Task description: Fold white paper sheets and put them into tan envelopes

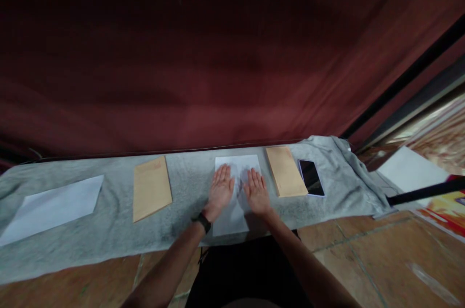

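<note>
A white sheet of paper (232, 223) lies flat on the grey cloth in front of me. My left hand (221, 189) rests on its left side, palm down with the fingers stretched out; a dark band circles that wrist. On the sheet's right side my right hand (257, 192) lies flat too, thumb apart from the fingers. Neither hand grips anything. To the right of the sheet are a tan envelope (286, 171) and a phone (311, 177) with a dark screen, the envelope's corner touching or overlapping it. Another tan envelope (150, 188) lies to the left.
The grey cloth (116, 221) covers a long, narrow surface against a dark red fabric wall (218, 80). More white paper (54, 206) lies at the far left. At right are black bars (417, 196), a white sheet (412, 167) and a red-yellow printed item (448, 208). Tiles (392, 250) cover the floor.
</note>
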{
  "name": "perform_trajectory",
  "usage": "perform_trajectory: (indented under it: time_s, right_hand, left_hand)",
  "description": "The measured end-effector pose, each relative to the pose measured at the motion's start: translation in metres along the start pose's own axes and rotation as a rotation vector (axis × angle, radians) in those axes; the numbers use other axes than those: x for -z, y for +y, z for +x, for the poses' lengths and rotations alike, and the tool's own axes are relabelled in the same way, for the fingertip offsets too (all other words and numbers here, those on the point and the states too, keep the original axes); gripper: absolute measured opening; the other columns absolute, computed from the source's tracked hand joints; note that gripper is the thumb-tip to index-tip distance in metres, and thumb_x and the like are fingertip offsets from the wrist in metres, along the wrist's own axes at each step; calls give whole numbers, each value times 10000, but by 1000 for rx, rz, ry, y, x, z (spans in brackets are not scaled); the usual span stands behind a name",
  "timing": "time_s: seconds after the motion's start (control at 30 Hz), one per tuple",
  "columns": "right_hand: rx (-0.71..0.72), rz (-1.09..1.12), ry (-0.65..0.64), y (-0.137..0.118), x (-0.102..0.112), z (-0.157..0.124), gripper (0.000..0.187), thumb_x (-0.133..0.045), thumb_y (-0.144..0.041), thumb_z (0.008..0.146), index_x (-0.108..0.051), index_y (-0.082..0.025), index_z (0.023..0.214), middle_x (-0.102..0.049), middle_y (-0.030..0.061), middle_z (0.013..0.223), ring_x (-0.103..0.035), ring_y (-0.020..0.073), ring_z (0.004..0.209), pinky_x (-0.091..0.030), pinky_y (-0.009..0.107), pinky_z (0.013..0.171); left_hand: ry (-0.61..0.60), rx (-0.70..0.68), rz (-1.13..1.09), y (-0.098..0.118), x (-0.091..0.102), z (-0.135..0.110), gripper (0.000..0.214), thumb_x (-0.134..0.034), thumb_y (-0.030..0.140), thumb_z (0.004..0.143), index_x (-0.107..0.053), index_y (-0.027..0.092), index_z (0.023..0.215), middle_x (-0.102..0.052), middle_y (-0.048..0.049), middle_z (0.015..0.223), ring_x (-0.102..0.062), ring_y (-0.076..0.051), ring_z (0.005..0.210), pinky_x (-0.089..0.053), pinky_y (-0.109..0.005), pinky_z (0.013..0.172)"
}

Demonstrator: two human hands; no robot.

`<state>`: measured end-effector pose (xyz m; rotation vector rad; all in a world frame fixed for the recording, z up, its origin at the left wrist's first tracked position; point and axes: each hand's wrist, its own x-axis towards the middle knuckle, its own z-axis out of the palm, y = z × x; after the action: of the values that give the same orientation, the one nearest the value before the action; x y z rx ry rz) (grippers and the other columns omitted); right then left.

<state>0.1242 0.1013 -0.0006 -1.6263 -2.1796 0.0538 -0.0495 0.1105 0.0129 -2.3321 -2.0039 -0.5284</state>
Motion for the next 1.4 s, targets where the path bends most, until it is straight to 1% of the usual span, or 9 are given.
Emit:
perform_trajectory:
  time_s: [0.13,0.3,0.5,0.7,0.77,0.9,1.13,1.23,1.4]
  right_hand:
    - [90,-8,-25,-6,12,-59,558,-371,-314,1021,-335,-165,1557,-379,124,1586,-371,272,1457,-239,481,1210]
    - [85,-36,13,8,29,-87,573,-370,-386,1045,-335,-113,1547,-388,162,1575,-364,281,1458,-261,478,1200]
    - [64,-21,19,18,32,-98,589,-357,-420,1054,-335,-96,1545,-417,183,1554,-367,299,1454,-272,496,1188]
    - [74,-33,18,21,34,-104,600,-337,-422,1057,-299,-94,1559,-399,196,1561,-381,296,1446,-270,496,1189]
    - [82,-39,20,22,34,-104,596,-335,-412,1059,-292,-91,1560,-405,203,1556,-382,293,1445,-276,496,1185]
    - [81,-48,17,21,33,-108,575,-328,-387,1062,-309,-80,1548,-420,220,1542,-380,304,1442,-281,523,1173]
    - [222,-8,-39,14,38,-118,553,-357,-405,1055,-338,-149,1545,-393,190,1567,-347,323,1459,-222,582,1180]
    - [284,-10,-87,22,46,-119,574,-398,-422,1043,-310,-187,1559,-358,175,1590,-343,328,1463,-187,608,1187]
    - [395,47,-181,48,59,-116,615,-429,-343,1025,-220,-207,1587,-361,135,1597,-358,270,1464,-240,539,1209]
  left_hand:
    - [-67,-230,-25,38,7,-65,534,-277,320,1040,-360,119,1528,-383,-107,1591,-297,-217,1497,-291,-427,1222]
    - [-126,-193,20,31,26,-103,589,-369,440,1025,-366,134,1528,-355,-125,1601,-283,-240,1504,-249,-438,1237]
    - [-152,-170,79,8,38,-115,651,-389,502,1014,-343,120,1540,-318,-150,1613,-241,-257,1518,-209,-448,1240]
    - [-235,-336,71,18,52,-121,603,-424,513,1003,-347,254,1541,-298,-93,1633,-182,-266,1534,-76,-560,1238]
    - [-247,-343,77,24,55,-120,598,-433,495,1001,-353,243,1537,-302,-109,1630,-193,-276,1531,-58,-577,1233]
    - [-283,-396,98,32,58,-117,633,-488,470,982,-362,176,1528,-330,-180,1605,-252,-311,1510,-117,-579,1222]
    - [-247,-453,126,35,62,-111,528,-466,414,1005,-413,224,1495,-398,-148,1577,-328,-295,1479,-228,-550,1192]
    - [-258,-482,103,31,64,-107,461,-436,366,1020,-447,249,1466,-447,-120,1550,-386,-265,1448,-264,-511,1183]
    - [-247,-489,84,22,62,-108,463,-505,282,983,-469,230,1442,-473,-115,1532,-417,-245,1429,-266,-463,1196]
